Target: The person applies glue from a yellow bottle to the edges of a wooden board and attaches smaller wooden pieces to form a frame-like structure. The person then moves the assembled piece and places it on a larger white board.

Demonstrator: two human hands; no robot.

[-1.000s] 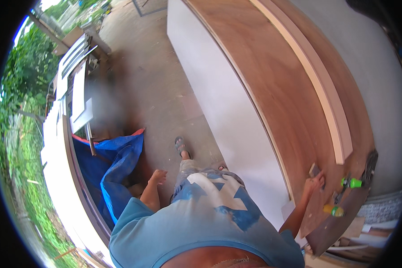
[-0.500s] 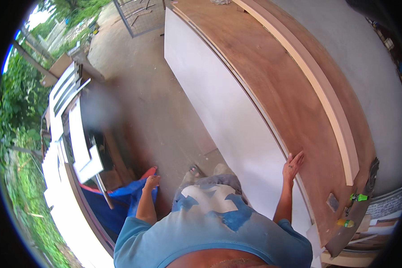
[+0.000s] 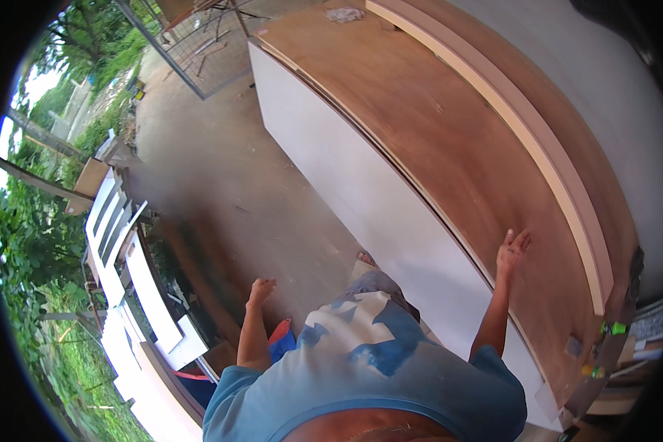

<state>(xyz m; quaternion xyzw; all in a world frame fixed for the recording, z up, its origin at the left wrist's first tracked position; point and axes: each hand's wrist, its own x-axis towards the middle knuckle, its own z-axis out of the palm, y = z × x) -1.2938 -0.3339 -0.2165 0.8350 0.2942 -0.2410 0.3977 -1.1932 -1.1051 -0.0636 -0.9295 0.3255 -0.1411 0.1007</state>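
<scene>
My right hand [image 3: 513, 250] is just over the brown plywood top [image 3: 449, 140] of a long workbench, its fingers apart and nothing in it. Whether the fingertips touch the wood I cannot tell. A white panel [image 3: 361, 188] stands on edge along the bench's near side, by my right forearm. My left hand [image 3: 261, 290] hangs in the air over the concrete floor [image 3: 272, 199], empty, with loosely bent fingers. A pale, straight wooden board [image 3: 523, 121] lies lengthwise along the bench top, beyond my right hand.
White boards [image 3: 151, 287] are stacked at the left, beside a blue and red sheet [image 3: 282, 339]. Small green [image 3: 616, 328] and yellow [image 3: 593, 372] items sit at the bench's near right end. A wire mesh gate [image 3: 199, 51] stands at the far left; crumpled plastic [image 3: 345, 15] lies on the bench's far end.
My view has shifted as I walk forward along the bench. My right hand has slid further over the plywood from its edge, and my left hand has swung clear of the blue sheet.
</scene>
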